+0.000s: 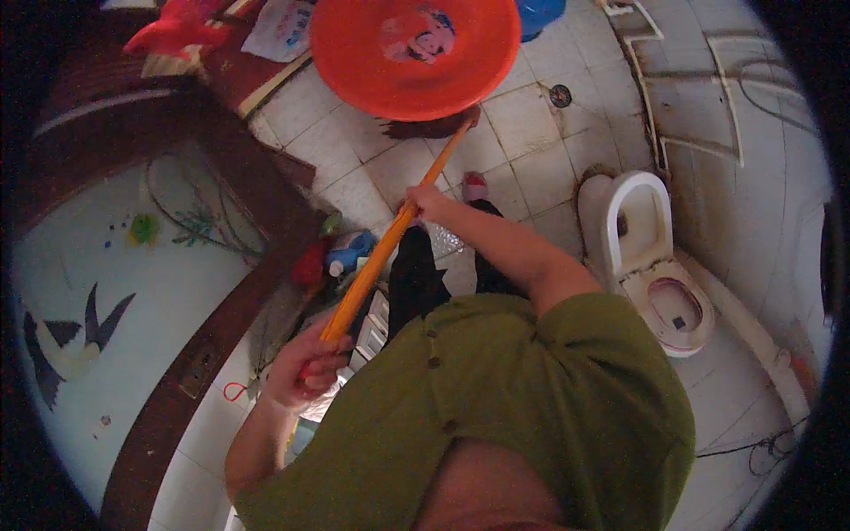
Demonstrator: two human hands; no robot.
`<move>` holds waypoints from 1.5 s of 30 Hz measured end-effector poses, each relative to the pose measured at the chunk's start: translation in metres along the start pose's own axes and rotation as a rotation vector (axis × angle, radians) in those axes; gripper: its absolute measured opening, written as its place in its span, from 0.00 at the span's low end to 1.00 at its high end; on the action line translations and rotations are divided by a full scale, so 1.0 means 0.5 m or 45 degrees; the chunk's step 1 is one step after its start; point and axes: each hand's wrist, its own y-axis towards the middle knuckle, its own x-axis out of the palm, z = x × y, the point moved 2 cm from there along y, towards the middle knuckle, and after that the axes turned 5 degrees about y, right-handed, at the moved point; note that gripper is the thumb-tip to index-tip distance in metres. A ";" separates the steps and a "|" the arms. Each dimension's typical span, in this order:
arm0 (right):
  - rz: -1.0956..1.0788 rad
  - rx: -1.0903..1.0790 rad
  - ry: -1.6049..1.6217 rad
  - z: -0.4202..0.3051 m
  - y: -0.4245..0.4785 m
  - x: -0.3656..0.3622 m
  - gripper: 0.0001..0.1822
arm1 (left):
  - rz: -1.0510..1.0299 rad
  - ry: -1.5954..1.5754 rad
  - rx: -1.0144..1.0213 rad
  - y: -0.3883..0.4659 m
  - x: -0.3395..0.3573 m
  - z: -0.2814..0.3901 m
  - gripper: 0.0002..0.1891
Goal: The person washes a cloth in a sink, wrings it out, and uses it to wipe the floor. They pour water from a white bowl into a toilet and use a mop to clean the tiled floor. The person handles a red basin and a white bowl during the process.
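Observation:
My left hand (302, 372) is closed around the upper end of an orange-yellow broom handle (372, 269), close to my body. Farther down the same handle, my right hand (425, 202) grips it with the arm stretched across in front of me. The handle slants away to a dark brown broom head (431, 126) low over the tiled floor (524, 126). Part of that head is hidden by a large red plastic basin (412, 99), which has a printed picture inside.
To the right is a white toilet (677, 318) with its seat raised. A round floor drain (560, 96) lies beyond it. Blue bottles (350, 253) stand by my legs on the left, near a dark wooden door frame (265, 192). A blue basin (539, 16) shows behind the red one.

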 end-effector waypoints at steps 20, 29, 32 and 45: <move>0.183 -0.297 0.294 -0.194 -0.249 -0.203 0.08 | 0.114 0.910 -0.054 0.070 0.066 -0.065 0.38; -0.225 0.123 0.545 0.008 -0.324 0.055 0.16 | 0.207 0.895 -0.194 -0.161 -0.078 -0.045 0.37; -0.316 0.321 0.629 0.060 -0.271 0.096 0.12 | 0.403 1.064 -0.190 -0.176 -0.084 -0.016 0.35; -0.035 0.258 0.761 0.025 -0.057 -0.164 0.09 | 0.454 1.466 -0.314 0.131 0.084 0.030 0.37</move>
